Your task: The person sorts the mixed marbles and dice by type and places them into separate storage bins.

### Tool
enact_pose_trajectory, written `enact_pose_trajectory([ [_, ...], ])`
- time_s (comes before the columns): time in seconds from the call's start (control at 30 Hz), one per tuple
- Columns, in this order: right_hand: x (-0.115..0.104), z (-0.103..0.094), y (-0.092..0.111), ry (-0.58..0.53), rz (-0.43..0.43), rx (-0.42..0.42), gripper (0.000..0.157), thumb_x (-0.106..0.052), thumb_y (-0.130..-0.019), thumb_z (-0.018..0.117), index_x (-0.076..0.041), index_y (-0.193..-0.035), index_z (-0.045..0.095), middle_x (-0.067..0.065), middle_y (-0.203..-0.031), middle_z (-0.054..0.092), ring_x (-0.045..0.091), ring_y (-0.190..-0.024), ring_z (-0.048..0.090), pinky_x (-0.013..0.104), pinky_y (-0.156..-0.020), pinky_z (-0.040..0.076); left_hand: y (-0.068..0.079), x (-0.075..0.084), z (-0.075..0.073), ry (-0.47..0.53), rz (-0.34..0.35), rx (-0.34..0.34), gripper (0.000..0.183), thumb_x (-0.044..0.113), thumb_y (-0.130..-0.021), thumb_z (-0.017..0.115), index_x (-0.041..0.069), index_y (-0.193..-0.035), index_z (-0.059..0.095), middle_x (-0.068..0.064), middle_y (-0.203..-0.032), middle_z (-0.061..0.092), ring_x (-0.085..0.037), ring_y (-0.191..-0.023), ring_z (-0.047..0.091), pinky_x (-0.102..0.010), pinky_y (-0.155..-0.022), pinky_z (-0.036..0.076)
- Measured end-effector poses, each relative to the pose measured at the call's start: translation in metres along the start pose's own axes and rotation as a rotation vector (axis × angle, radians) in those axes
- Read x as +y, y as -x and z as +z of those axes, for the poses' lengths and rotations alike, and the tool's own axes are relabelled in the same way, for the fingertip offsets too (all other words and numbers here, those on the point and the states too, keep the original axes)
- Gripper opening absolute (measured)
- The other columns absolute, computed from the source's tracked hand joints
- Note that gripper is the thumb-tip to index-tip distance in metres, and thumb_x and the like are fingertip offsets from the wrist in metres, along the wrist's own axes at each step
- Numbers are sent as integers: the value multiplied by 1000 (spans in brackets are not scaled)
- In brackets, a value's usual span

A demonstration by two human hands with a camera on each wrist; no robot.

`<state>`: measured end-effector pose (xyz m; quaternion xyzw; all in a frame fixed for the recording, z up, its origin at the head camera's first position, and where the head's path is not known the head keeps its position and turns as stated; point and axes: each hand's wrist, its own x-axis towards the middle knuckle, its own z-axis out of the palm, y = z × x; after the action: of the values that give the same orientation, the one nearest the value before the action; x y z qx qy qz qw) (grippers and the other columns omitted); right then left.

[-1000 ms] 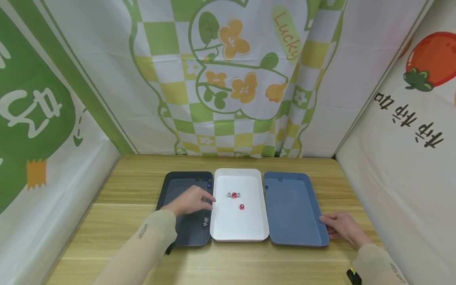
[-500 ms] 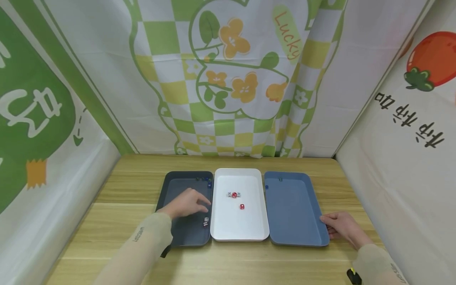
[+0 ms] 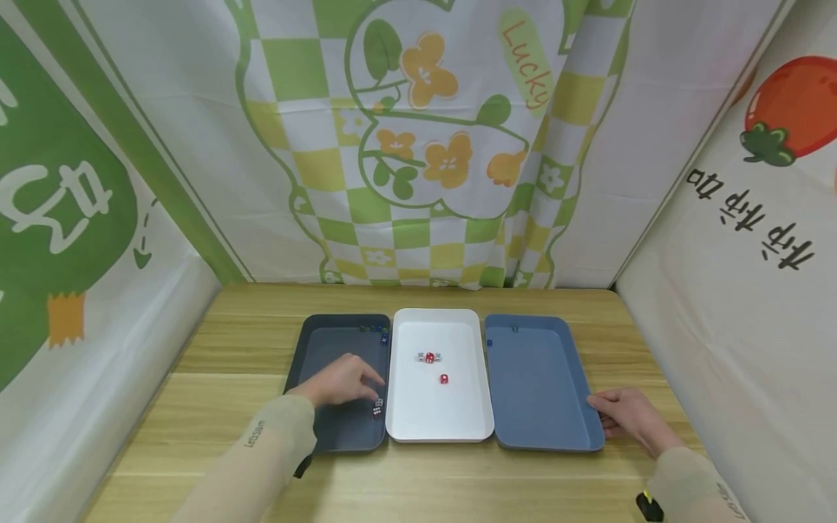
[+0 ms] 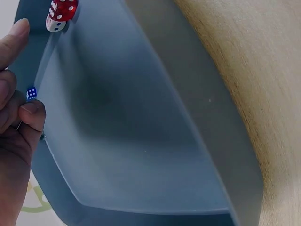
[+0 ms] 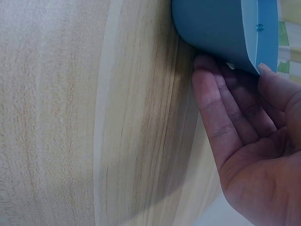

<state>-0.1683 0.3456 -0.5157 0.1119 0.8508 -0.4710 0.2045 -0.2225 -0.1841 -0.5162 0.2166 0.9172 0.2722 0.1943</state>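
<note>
My left hand [image 3: 340,379] is over the dark tray [image 3: 307,327], fingertips just above a pair of dice [image 3: 377,411] at its right side. In the left wrist view these are a red die [image 4: 70,9] and a white die [image 4: 56,25], beside the outstretched index finger; the hand holds nothing. A blue die [image 4: 31,92] shows past the thumb. My right hand [image 3: 628,414] holds the right edge of the blue tray [image 3: 591,436], thumb at the rim and fingers against the outer wall in the right wrist view.
A white tray [image 3: 439,434] stands between the other two, with several red and white dice [image 3: 429,358] in it. Small blue and green pieces [image 3: 374,329] lie at the dark tray's far end. Two more small pieces, one a blue piece [image 3: 490,343], are in the blue tray.
My left hand has drawn back from the white tray's left rim to over the dark tray, then lowered toward the pair of dice. The right hand has stayed at the blue tray.
</note>
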Motion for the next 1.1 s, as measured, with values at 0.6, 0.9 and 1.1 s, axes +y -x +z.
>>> enact_pose_trajectory([
  [0.6, 0, -1, 0, -25, 10, 7, 45, -22, -104, 61, 16, -129, 60, 9, -87, 73, 19, -77, 70, 35, -70, 61, -1, -3, 8, -61, 39, -37, 24, 12, -81, 85, 8, -104, 81, 4, -84, 73, -9, -68, 56, -31, -65, 48],
  [0.9, 0, -1, 0, -19, -2, 9, 46, -22, -104, 61, 16, -129, 60, 9, -87, 73, 19, -77, 70, 35, -70, 62, 1, -4, 10, -55, 44, -43, 19, 13, -82, 85, 10, -101, 82, 1, -93, 77, -10, -71, 57, -33, -67, 50],
  [1.1, -1, 0, 1, -15, 1, 9, 46, -22, -104, 61, 16, -129, 60, 9, -89, 73, 19, -78, 70, 35, -70, 61, 1, -8, 11, -64, 62, -39, 15, 16, -82, 85, 13, -96, 82, 5, -88, 75, -9, -72, 57, -32, -68, 50],
])
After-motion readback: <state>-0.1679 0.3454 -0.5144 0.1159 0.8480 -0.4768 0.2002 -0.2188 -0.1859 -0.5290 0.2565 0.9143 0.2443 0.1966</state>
